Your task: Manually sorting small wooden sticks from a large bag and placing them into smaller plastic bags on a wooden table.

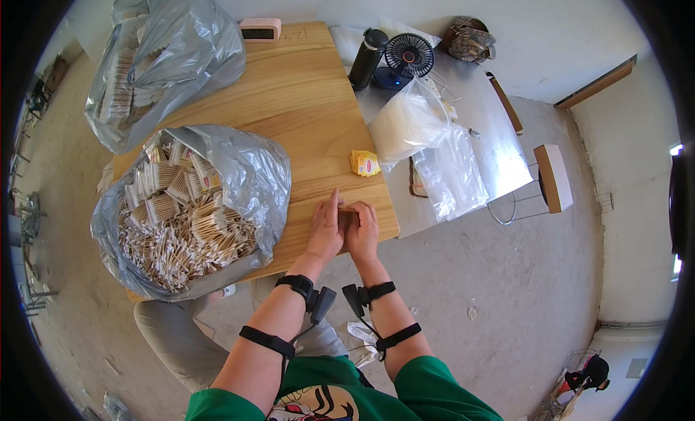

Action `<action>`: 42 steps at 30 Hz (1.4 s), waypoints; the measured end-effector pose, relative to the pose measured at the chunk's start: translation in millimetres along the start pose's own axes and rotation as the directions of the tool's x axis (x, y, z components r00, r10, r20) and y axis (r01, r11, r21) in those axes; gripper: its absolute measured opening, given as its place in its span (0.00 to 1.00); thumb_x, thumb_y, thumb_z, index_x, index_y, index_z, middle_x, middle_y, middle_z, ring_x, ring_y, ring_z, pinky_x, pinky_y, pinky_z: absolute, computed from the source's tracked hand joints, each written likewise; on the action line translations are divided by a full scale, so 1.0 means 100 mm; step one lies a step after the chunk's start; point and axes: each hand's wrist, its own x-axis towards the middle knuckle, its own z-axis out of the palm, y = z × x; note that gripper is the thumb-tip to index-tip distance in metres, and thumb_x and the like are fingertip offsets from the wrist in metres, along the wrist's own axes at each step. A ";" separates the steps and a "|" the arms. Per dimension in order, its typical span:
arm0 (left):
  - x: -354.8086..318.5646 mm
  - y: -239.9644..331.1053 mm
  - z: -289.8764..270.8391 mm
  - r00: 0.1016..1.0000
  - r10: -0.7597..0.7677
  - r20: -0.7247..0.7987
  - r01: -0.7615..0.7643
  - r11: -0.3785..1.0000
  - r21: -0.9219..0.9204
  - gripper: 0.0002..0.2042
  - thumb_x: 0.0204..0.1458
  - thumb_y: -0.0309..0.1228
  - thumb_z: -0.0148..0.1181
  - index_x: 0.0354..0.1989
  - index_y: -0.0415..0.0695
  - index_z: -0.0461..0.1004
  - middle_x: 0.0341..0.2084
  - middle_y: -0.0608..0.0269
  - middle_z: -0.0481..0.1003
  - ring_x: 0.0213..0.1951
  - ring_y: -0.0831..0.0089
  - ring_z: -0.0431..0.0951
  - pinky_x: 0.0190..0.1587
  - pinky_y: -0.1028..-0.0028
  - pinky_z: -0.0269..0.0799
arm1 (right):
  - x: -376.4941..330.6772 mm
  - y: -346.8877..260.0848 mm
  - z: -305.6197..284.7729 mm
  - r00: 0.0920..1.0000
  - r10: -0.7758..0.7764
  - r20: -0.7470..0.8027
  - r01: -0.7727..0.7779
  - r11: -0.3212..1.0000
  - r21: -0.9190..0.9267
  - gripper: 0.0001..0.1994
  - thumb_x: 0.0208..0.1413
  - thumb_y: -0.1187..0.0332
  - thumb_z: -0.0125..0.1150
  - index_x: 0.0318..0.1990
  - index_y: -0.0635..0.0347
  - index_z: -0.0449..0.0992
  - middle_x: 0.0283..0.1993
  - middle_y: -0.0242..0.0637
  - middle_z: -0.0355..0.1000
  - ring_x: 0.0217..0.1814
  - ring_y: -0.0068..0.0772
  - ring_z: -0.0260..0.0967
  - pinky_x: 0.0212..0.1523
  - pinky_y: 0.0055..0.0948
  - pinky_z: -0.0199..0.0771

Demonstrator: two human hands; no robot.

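My left hand and my right hand are close together at the near right edge of the wooden table. They are closed around something small between them. Only a thin brownish edge of it shows, so its kind is hidden. Just beyond my fingers lies a small stack of yellow printed cards. To the left of my hands, a grey plastic bag gapes open, full of cotton swabs. Loose swabs lie at its near side, and bundled packs are heaped at its far side.
A second grey bag with swab packs stands at the far left beside a pink digital clock. On the metal side table are a black bottle, a small fan, clear plastic bags and a camouflage cap.
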 end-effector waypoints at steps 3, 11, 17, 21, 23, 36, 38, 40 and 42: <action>0.01 0.01 0.01 1.000 0.009 -0.020 -0.009 1.000 -0.008 0.37 0.46 0.21 0.52 0.66 0.44 0.43 0.55 0.51 0.65 0.57 0.56 0.64 0.63 0.56 0.48 | 0.02 -0.01 -0.01 1.000 -0.011 0.000 0.011 1.000 -0.004 0.16 0.46 0.84 0.46 0.44 0.63 0.69 0.46 0.49 0.67 0.50 0.53 0.65 0.51 0.38 0.66; 0.01 -0.03 0.07 0.993 0.102 -0.059 -0.094 0.987 0.128 0.36 0.50 0.25 0.50 0.67 0.42 0.38 0.57 0.51 0.63 0.59 0.56 0.62 0.64 0.56 0.46 | 0.05 -0.06 -0.01 0.995 -0.080 0.060 0.083 0.995 -0.056 0.21 0.47 0.82 0.47 0.52 0.65 0.62 0.56 0.52 0.59 0.56 0.55 0.60 0.55 0.38 0.63; 0.02 0.03 0.05 0.993 0.102 -0.056 -0.097 0.992 0.083 0.34 0.52 0.24 0.48 0.66 0.41 0.41 0.54 0.51 0.67 0.57 0.57 0.65 0.63 0.57 0.48 | 0.02 0.03 0.00 0.997 -0.057 0.056 0.058 0.998 -0.013 0.15 0.48 0.81 0.48 0.46 0.64 0.66 0.48 0.50 0.65 0.50 0.53 0.65 0.50 0.38 0.67; 0.03 0.03 -0.02 1.000 0.002 -0.013 -0.003 0.999 -0.047 0.30 0.51 0.22 0.48 0.64 0.41 0.48 0.49 0.52 0.70 0.53 0.57 0.68 0.61 0.57 0.52 | 0.00 -0.01 0.00 1.000 0.000 0.015 0.000 1.000 0.007 0.13 0.48 0.82 0.48 0.43 0.63 0.69 0.41 0.48 0.69 0.45 0.53 0.67 0.46 0.38 0.69; 0.02 0.03 -0.03 0.999 0.016 -0.045 -0.018 0.998 -0.056 0.29 0.51 0.22 0.48 0.64 0.41 0.50 0.48 0.52 0.71 0.52 0.57 0.69 0.61 0.58 0.53 | 0.02 -0.07 0.03 1.000 -0.012 -0.006 0.012 1.000 -0.011 0.14 0.48 0.82 0.47 0.44 0.63 0.69 0.42 0.49 0.68 0.45 0.53 0.67 0.46 0.38 0.68; 0.00 0.00 0.01 0.984 0.171 -0.049 -0.161 0.974 0.159 0.29 0.50 0.27 0.51 0.64 0.45 0.53 0.51 0.50 0.68 0.55 0.56 0.66 0.61 0.54 0.52 | 0.01 -0.02 0.03 0.995 -0.092 0.032 0.091 0.996 0.010 0.13 0.51 0.80 0.47 0.45 0.64 0.67 0.47 0.49 0.65 0.47 0.52 0.66 0.48 0.37 0.69; -0.02 -0.04 0.01 0.985 0.168 -0.041 -0.160 0.976 0.150 0.30 0.50 0.28 0.52 0.64 0.45 0.53 0.52 0.49 0.67 0.55 0.55 0.66 0.61 0.54 0.52 | 0.00 -0.04 0.04 0.995 -0.090 0.033 0.090 0.996 0.007 0.12 0.51 0.79 0.47 0.45 0.64 0.67 0.47 0.50 0.65 0.47 0.52 0.66 0.47 0.37 0.69; -0.02 -0.06 0.03 0.989 0.143 -0.047 -0.138 0.987 0.087 0.31 0.49 0.29 0.53 0.64 0.42 0.51 0.52 0.49 0.67 0.54 0.54 0.67 0.61 0.54 0.52 | 0.00 -0.03 0.04 0.995 -0.091 0.032 0.091 0.996 0.001 0.12 0.51 0.79 0.48 0.44 0.64 0.67 0.46 0.50 0.65 0.47 0.52 0.66 0.47 0.37 0.69; -0.01 -0.07 0.06 0.986 0.153 -0.061 -0.145 0.983 0.108 0.32 0.49 0.29 0.53 0.64 0.41 0.50 0.51 0.49 0.68 0.54 0.54 0.67 0.61 0.54 0.52 | 0.01 0.00 0.05 0.997 -0.080 -0.017 0.080 0.997 -0.005 0.11 0.51 0.79 0.48 0.43 0.65 0.67 0.45 0.50 0.66 0.47 0.52 0.66 0.47 0.37 0.69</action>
